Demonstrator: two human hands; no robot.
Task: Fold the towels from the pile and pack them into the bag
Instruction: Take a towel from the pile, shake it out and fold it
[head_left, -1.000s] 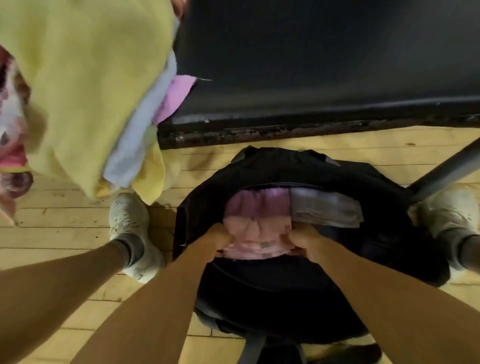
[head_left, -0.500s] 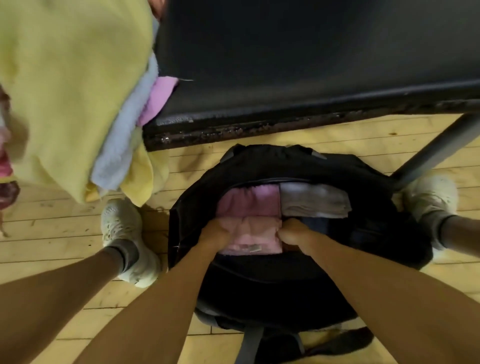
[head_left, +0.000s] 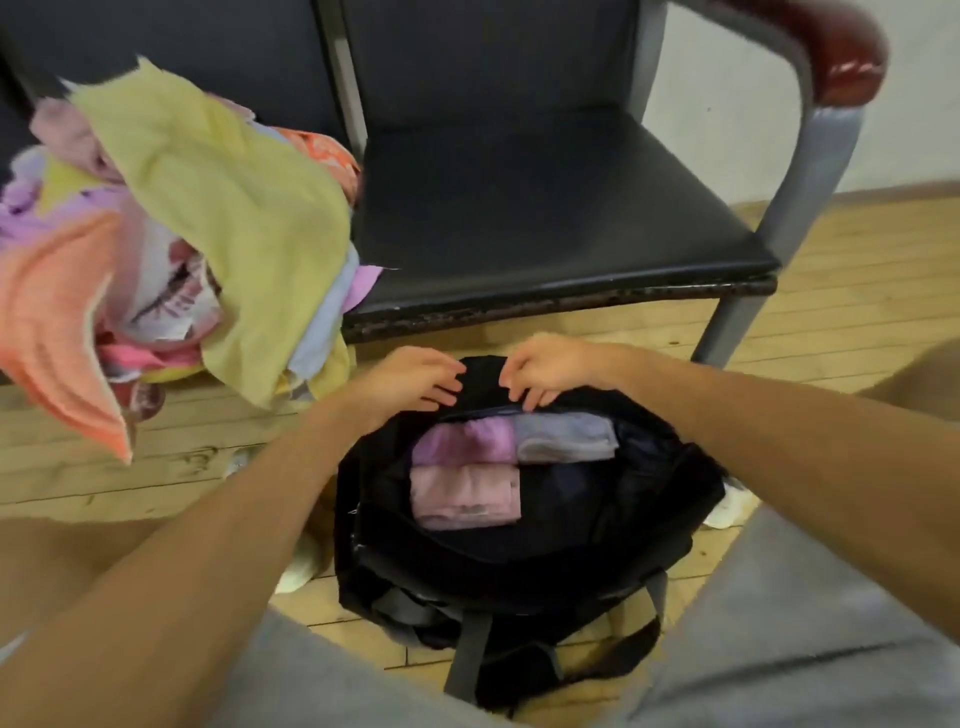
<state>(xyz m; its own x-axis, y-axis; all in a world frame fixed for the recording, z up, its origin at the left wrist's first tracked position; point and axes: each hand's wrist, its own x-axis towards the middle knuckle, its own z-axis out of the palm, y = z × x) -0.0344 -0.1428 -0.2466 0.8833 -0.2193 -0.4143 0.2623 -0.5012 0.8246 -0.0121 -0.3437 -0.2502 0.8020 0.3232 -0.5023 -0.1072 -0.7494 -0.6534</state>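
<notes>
Both hands have left the pink towel (head_left: 465, 496), which lies packed at the backpack's (head_left: 519, 561) near left. Left hand (head_left: 415, 376) and right hand (head_left: 545, 371) touch its far rim, fingers loosely bent. The towel pile (head_left: 208, 234) remains unfolded.

Soft indoor light, blurred warped edges

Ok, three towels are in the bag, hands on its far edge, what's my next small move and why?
Probably lift the left hand off the far rim of the bag and reach for the yellow towel on top of the pile. The pink towel, purple towel and grey towel lie folded inside with room beside them, and the right hand holds no towel either.
</notes>
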